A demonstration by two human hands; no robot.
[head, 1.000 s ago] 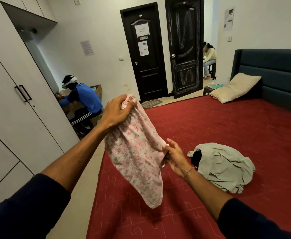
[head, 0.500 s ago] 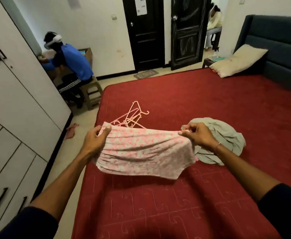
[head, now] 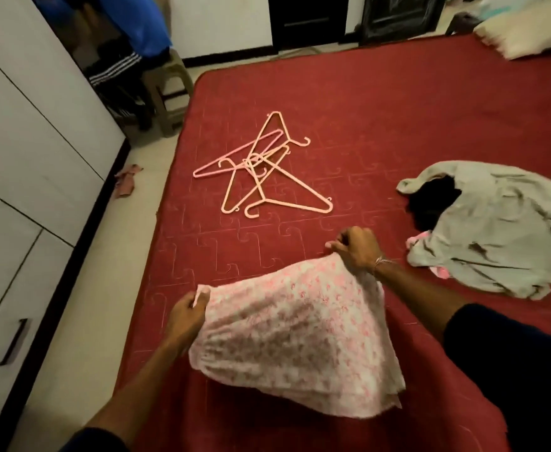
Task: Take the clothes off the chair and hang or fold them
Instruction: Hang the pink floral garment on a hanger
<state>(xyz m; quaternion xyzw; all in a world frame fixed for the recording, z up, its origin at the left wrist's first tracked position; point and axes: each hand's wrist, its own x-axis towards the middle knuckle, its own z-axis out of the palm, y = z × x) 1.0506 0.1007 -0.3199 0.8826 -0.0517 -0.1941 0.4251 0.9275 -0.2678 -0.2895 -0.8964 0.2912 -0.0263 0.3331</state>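
Floral cloth (head: pixel 287 337) over red bed (head: pixel 398 125), L hand (head: pixel 186 318) & R hand (head: pixel 357 247) fingers each pinching a top corner, hangers (head: pixel 261 168) beyond.

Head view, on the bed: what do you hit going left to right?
left hand → pink hangers → pink floral garment → right hand → grey garment pile. The hangers lie farther back than the rest.

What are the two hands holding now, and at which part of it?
Both hold the pink floral garment by its top edge: the left hand pinches the left corner, the right hand the right corner.
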